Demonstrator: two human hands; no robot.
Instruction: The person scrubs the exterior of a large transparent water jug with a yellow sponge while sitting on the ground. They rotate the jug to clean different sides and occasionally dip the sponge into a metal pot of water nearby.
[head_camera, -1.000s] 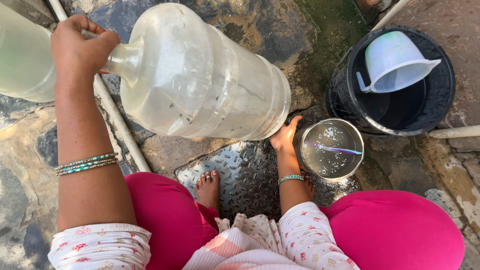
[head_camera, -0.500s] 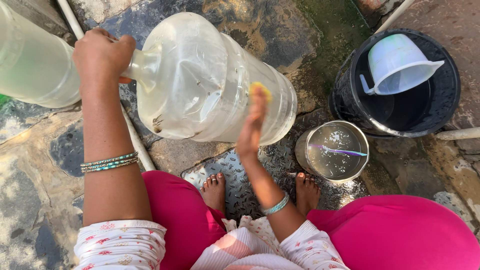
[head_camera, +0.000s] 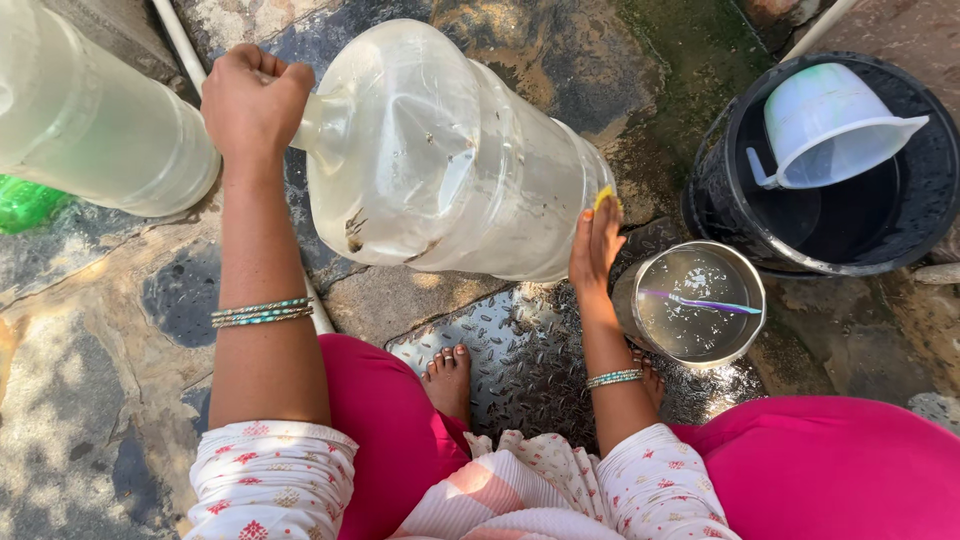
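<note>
A big clear plastic water jug (head_camera: 450, 160) lies tilted on its side above the stone floor. My left hand (head_camera: 252, 100) grips its neck. My right hand (head_camera: 597, 240) presses a small yellow scrub sponge (head_camera: 603, 195) against the jug's bottom end, fingers fairly flat. Just right of that hand a steel pot (head_camera: 697, 302) of water stands on the floor, with a purple toothbrush (head_camera: 700, 303) lying in it. My bare feet rest on a metal tread plate (head_camera: 520, 350) below the jug.
A black bucket (head_camera: 900, 230) at the upper right holds a pale plastic jug-shaped mug (head_camera: 830, 125). A second clear water jug (head_camera: 90, 125) lies at the upper left, with something green (head_camera: 25, 203) under it. A white pipe (head_camera: 180, 35) runs along the floor.
My right hand, down by the steel pot a second ago, came up with the sponge and now rests at the jug's bottom end. The jug has tilted a little.
</note>
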